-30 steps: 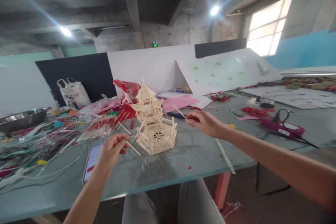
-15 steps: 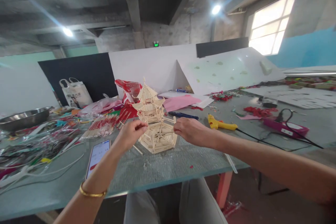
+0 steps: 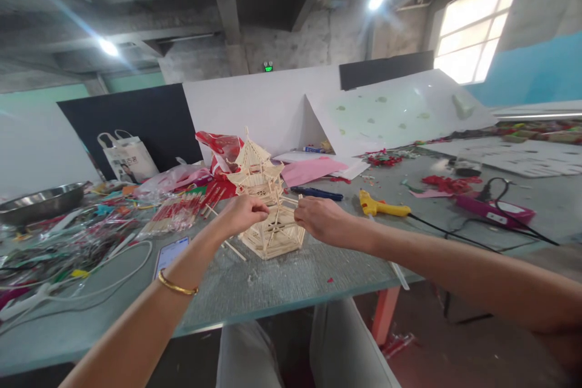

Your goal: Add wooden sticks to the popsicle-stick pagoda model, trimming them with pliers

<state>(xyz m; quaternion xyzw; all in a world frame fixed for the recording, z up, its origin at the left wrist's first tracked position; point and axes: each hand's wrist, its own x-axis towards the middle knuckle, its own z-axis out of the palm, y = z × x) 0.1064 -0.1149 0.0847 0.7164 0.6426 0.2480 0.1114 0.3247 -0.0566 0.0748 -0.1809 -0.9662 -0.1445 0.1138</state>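
A small pagoda model (image 3: 271, 233) built of pale wooden sticks stands on the table in front of me, with tiered, pointed roofs above a wide many-sided base. My left hand (image 3: 245, 216) is at its left side, thumb and fingers pinched together in front of the middle tier. On the opposite side my right hand (image 3: 324, 219) is also pinched, at the right edge of the base. Whatever sits between the fingertips of either hand is too small or hidden to make out. Loose sticks (image 3: 235, 250) lie beside the base on the left.
A yellow glue gun (image 3: 386, 206) with a black cord lies to the right, near a purple power strip (image 3: 495, 211). Behind the model is a dark blue pen-like tool (image 3: 317, 193). Bundled sticks (image 3: 175, 212), a phone (image 3: 170, 254), cables and a metal bowl (image 3: 43, 203) occupy the left.
My left hand has moved right, across the front of the model and closer to my right hand. My right hand has shifted slightly left. The view has tilted a little.
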